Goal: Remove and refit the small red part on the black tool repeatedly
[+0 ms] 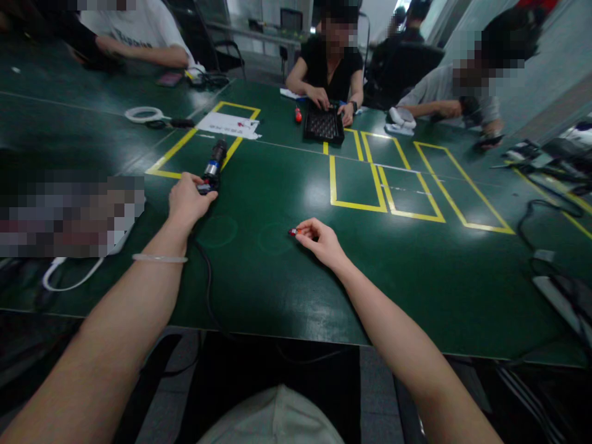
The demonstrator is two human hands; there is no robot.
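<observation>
Left hand [187, 200] grips black-and-silver tool [214, 161]; right hand [322, 242] pinches red piece [293, 232].

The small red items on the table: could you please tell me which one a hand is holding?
The near red item, pinched in the right hand; the far red item lies free beside the black tray.

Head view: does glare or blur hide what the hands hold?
Head view: soft glare sits on the green table beyond the hands, not on them; left hand on the black tool and right hand pinching a small red piece read clear; table edges bow.
</observation>
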